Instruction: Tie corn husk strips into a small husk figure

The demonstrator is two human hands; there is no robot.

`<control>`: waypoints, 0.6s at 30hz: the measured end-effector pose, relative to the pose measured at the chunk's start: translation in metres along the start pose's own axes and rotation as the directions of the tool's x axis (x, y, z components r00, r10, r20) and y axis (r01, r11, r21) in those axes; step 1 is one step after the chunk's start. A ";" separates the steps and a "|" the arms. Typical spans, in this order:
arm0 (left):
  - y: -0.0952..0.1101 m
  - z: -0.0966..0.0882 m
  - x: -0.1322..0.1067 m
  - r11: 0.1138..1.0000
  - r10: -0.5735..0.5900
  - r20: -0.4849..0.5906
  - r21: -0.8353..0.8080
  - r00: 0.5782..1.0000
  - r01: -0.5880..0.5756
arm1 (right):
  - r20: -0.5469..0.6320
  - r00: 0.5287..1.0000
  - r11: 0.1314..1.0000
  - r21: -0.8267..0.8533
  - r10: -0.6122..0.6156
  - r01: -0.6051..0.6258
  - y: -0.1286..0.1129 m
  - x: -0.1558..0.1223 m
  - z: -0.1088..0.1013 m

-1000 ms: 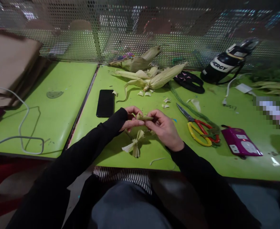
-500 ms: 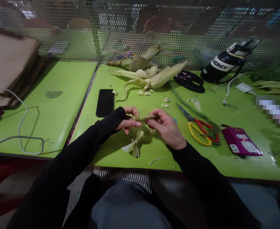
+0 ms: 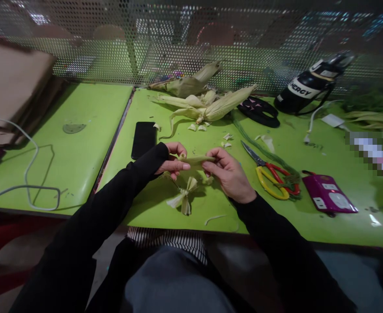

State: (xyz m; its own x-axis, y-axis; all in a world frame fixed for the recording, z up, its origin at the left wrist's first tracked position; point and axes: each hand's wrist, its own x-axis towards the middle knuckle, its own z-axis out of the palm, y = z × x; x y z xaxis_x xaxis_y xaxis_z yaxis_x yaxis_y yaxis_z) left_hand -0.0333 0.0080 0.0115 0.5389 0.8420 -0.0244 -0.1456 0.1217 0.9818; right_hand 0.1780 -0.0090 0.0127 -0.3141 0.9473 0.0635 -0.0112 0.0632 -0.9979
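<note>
A strip of corn husk stretches between my two hands, just above the green tabletop. My left hand pinches its rolled left end between thumb and fingers. Thumb and forefinger of my right hand grip the other end. Below them on the table lies a bow-shaped piece of tied corn husk, with more husk bits partly hidden under the fingers. Several cut husk scraps are scattered beyond my hands.
Beyond my hands lie a black phone and a pile of corn husks. To the right are scissors with red and yellow handles, green cord, a purple power socket and a black bottle. A perforated metal screen borders the back.
The coil at the husk strip's left end has turned and is now less visible. My left hand has shifted slightly left, and the strip looks wider and flatter between my hands.
</note>
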 end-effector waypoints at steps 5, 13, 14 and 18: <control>0.007 -0.003 -0.004 0.999 -0.014 -0.033 0.032 0.999 0.015 | -0.027 0.999 1.000 -0.017 -0.021 0.021 0.002 0.001 -0.007; 0.003 0.011 0.003 0.999 -0.031 -0.067 -0.022 0.997 0.030 | 0.056 0.988 0.927 -0.343 -0.143 0.153 -0.014 -0.001 0.005; 0.003 0.012 0.003 0.999 -0.045 -0.064 -0.029 0.997 0.043 | 0.051 0.988 0.915 -0.375 -0.143 0.152 -0.014 -0.001 0.005; 0.006 0.013 -0.001 0.995 -0.090 -0.049 -0.056 0.995 0.087 | 0.025 0.984 0.884 -0.436 -0.178 0.171 -0.013 -0.002 0.003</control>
State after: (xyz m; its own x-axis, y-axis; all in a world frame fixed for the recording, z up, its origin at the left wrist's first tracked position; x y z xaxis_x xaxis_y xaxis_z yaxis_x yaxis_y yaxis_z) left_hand -0.0242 0.0010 0.0201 0.5081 0.8526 -0.1219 -0.1440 0.2236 0.9640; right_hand 0.1758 -0.0128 0.0251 -0.3312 0.9127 0.2395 0.3504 0.3546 -0.8669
